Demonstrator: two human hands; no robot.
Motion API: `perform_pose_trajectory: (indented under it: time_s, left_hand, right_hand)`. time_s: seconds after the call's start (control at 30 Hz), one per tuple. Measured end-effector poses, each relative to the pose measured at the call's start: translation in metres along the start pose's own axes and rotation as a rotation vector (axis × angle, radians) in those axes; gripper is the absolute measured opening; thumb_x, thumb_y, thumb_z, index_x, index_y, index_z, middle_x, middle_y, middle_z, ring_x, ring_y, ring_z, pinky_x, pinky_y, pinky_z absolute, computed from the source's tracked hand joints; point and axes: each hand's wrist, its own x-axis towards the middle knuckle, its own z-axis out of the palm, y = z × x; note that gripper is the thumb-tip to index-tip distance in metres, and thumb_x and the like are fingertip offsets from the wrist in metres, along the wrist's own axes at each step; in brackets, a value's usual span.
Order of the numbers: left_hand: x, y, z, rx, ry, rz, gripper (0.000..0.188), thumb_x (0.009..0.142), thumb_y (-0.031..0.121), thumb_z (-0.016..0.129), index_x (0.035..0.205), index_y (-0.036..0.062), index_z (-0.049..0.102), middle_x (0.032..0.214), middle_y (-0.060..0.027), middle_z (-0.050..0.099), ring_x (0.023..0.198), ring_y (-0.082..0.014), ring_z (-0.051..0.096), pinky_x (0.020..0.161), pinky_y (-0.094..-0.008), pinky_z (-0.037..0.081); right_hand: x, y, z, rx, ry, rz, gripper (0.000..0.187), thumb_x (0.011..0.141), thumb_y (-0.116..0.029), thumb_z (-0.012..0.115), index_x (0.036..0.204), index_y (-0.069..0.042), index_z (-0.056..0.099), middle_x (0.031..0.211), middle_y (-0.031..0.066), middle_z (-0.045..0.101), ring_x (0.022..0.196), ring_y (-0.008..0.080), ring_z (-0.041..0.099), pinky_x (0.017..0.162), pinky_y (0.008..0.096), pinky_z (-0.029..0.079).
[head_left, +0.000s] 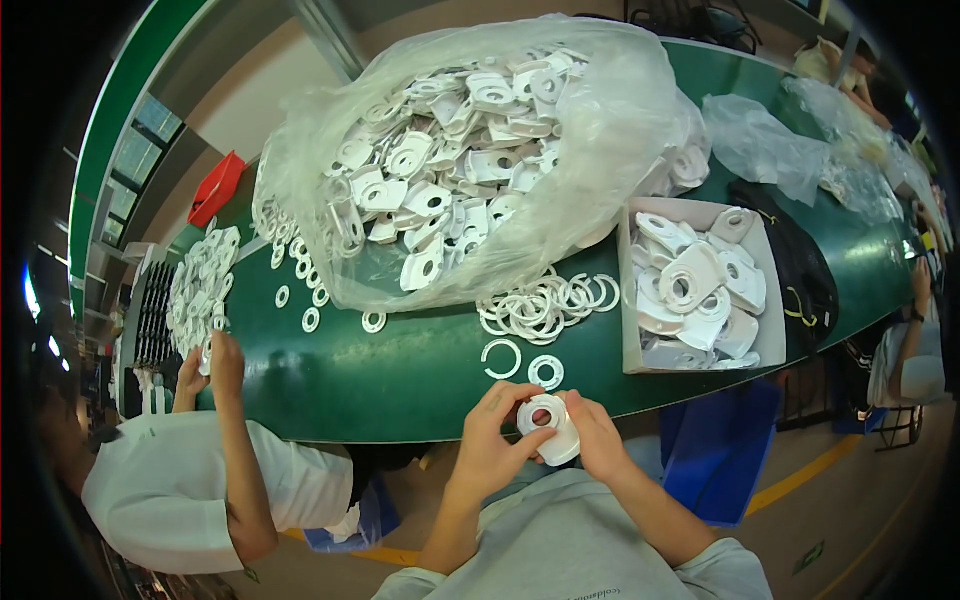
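Because the green bench carries so many loose pieces, some small accidents seem possible. The large clear bag lies open with a heap of white plates inside; if its film is pulled, several plates could slide out. The white box looks quite full, so a bump could spill a piece. The white part between the hands appears to be in front of the bench edge, not above the surface, and a weak grip would let it drop. The flat closed ring, just beyond the fingers, could be swept away by a careless knuckle.

Both forearms come up from below and turn inward. The left hand is half closed around the part's left side, its thumb laid across the face near the round hole. The right hand, also partly curled, holds the right edge.
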Motion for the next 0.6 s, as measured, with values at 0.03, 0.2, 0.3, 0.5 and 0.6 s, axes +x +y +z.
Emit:
perform_pose_trajectory:
  time_s: [0.03,0.2,0.3,0.5,0.6]
  left_hand:
    - [0.0,-0.004,-0.006,-0.136,-0.07,0.0,0.037,0.076,-0.01,0.063,0.113,-0.0045,0.058,0.099,-0.0068,0.057,0.088,-0.0151,0.06,0.073,-0.0253,0.051]
    - [0.0,-0.009,-0.022,-0.388,0.041,-0.104,0.027,0.086,-0.006,0.052,0.112,-0.005,0.06,0.092,-0.0116,0.065,0.071,-0.0131,0.061,0.063,-0.0228,0.05]
    - [0.006,-0.025,-0.032,-0.163,0.122,-0.013,0.023,0.087,-0.004,0.053,0.109,-0.0044,0.061,0.087,-0.0093,0.065,0.069,-0.0115,0.06,0.061,-0.0215,0.048]
    - [0.01,-0.039,-0.03,-0.024,0.259,-0.005,0.015,0.084,-0.002,0.061,0.098,-0.0024,0.066,0.082,-0.0053,0.065,0.068,-0.0083,0.058,0.06,-0.0198,0.044]
    - [0.016,-0.03,-0.022,0.156,0.261,0.07,0.017,0.078,-0.003,0.065,0.095,-0.0006,0.067,0.077,-0.0051,0.063,0.063,-0.0078,0.054,0.055,-0.0202,0.041]
  right_hand:
    - [-0.004,-0.006,0.001,-0.005,0.019,-0.014,0.04,0.102,-0.032,0.033,0.104,0.001,0.055,0.089,0.0105,0.064,0.066,0.0163,0.064,0.056,0.027,0.051]
    - [-0.028,-0.048,-0.002,-0.08,-0.05,0.115,0.026,0.097,-0.017,0.047,0.116,0.001,0.051,0.096,0.0117,0.063,0.076,0.0195,0.067,0.065,0.0295,0.055]
    - [-0.049,-0.09,-0.017,-0.134,0.172,-0.158,0.032,0.091,-0.009,0.054,0.121,0.001,0.048,0.098,0.0138,0.062,0.081,0.0231,0.067,0.071,0.0335,0.056]
    - [-0.022,-0.19,-0.088,-1.339,0.657,-0.76,0.028,0.086,-0.007,0.059,0.111,0.005,0.061,0.101,0.0166,0.066,0.092,0.0229,0.062,0.086,0.0318,0.045]
    - [0.001,-0.212,-0.104,-1.37,0.585,-0.685,0.03,0.082,-0.007,0.064,0.11,0.004,0.061,0.104,0.0161,0.065,0.098,0.0278,0.062,0.088,0.0326,0.045]
